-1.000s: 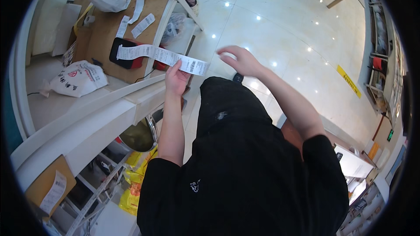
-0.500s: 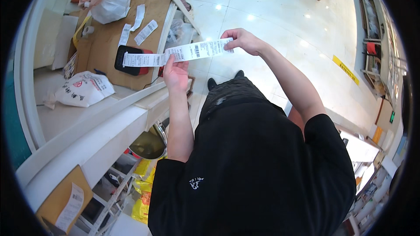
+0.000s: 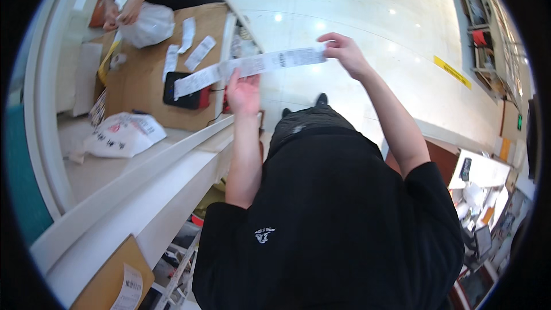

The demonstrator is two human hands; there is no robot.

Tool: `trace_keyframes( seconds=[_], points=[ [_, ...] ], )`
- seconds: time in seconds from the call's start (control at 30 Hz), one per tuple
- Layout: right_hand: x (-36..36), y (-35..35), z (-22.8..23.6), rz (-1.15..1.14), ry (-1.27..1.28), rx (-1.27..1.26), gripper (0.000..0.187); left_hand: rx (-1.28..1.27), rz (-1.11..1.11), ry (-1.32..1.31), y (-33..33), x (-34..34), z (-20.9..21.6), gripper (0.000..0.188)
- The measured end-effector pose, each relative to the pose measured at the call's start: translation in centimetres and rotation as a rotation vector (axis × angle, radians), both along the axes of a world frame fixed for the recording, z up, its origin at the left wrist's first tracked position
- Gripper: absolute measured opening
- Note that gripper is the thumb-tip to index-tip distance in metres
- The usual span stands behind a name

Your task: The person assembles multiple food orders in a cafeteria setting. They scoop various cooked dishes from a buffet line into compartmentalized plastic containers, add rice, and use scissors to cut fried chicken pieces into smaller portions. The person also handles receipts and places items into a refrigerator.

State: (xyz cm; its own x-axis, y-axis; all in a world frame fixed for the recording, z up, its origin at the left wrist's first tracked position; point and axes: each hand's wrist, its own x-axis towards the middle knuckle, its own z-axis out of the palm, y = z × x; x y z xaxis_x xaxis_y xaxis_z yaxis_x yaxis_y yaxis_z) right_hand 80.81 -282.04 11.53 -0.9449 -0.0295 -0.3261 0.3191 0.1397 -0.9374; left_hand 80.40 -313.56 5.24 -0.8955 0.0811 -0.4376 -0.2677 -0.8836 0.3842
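A long white printed receipt strip (image 3: pixel 281 61) stretches between my hands, angled slightly up to the right. My right hand (image 3: pixel 345 54) pinches its right end between thumb and fingers. Farther left, my left hand (image 3: pixel 244 93) holds the strip near its middle, with the thumb over it and the palm turned up. The strip's left end lies over a small black and red device (image 3: pixel 186 90) on the counter; whether it is still attached there, I cannot tell. Several short paper slips (image 3: pixel 200 52) lie just beyond the device.
At the far left, another person's hands (image 3: pixel 123 16) grip the top of a white plastic bag (image 3: pixel 148 26). Brown cardboard (image 3: pixel 138 72) covers part of the counter. A second white bag (image 3: pixel 123 136) lies nearer me. A raised white edge (image 3: pixel 143 163) runs along the counter's near side.
My right hand has moved right, away from my left hand, with more strip now between them. The strip's left part tilts more. The whole view has shifted a little.
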Motion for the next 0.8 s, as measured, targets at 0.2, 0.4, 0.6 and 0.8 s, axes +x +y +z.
trace_keyframes(
  seconds=[0.2, 0.4, 0.6, 0.8],
  points=[
    [-0.4, -3.1, -0.5, 0.120, 0.181, 0.715, 0.051, -0.016, 0.036, -0.019, 0.1, -0.7, 1.2, 0.035],
    [-3.6, -13.7, 1.6, 0.424, 0.189, 0.196, 0.050, -0.100, 0.021, 0.061, -0.6, -0.1, 1.9, 0.037],
    [-4.3, -15.9, 0.6, 0.369, 0.040, 0.056, 0.024, -0.065, -0.019, 0.099, -0.8, 0.7, 1.5, 0.035],
    [-4.0, -16.5, 0.6, 0.350, 0.045, 0.066, 0.025, -0.230, 0.019, 0.109, 0.2, 1.1, 3.3, 0.025]
  ],
)
